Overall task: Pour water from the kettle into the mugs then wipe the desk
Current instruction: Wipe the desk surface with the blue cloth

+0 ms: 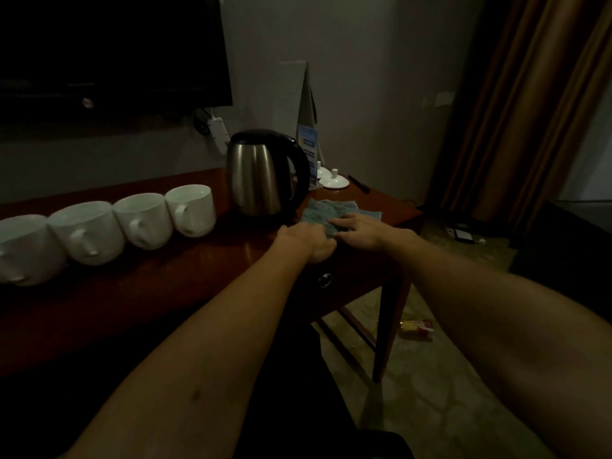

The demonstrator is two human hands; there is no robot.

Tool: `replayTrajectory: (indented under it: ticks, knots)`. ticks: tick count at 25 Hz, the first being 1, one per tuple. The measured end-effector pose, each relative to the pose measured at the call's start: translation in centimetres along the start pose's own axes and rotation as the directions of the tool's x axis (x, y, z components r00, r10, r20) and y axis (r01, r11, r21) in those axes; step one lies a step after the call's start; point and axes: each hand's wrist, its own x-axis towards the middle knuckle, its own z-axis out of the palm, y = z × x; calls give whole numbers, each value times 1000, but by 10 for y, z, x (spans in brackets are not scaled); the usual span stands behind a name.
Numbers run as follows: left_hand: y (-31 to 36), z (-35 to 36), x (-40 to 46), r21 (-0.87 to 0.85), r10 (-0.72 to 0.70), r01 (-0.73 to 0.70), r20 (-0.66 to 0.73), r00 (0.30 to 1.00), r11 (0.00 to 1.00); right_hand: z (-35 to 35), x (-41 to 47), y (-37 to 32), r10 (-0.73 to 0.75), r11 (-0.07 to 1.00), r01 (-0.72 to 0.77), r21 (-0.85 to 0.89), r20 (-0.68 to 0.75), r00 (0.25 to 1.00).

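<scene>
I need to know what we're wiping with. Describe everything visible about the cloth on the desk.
The cloth is a blue-grey rag with a rough, woven-looking texture, lying spread and slightly rumpled near the right end of the wooden desk, just right of the kettle and close to its base. The right hand lies flat on its near part; the left hand grips its near-left edge. The dim light hides whether it is wet.

We cannot read the print on the blue card [306, 150] behind the kettle [261, 173], which hides its lower part; the leftmost mug [26, 250] runs off the left edge; our left hand [309, 241] curls over the cloth [331, 215], its fingertips out of sight
</scene>
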Motion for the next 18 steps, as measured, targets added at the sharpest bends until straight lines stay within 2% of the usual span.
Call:
replayTrajectory:
  ticks: [9, 18]
  knots:
    - [-33, -17, -56, -74, -53, 51, -29, 998, 996, 15, -7, -45, -51, 999, 51, 7, -2, 999]
    - [-43, -20, -66, -28, -59, 57, -72, 996, 998, 15, -16, -68, -121, 993, 121, 1, 6, 993]
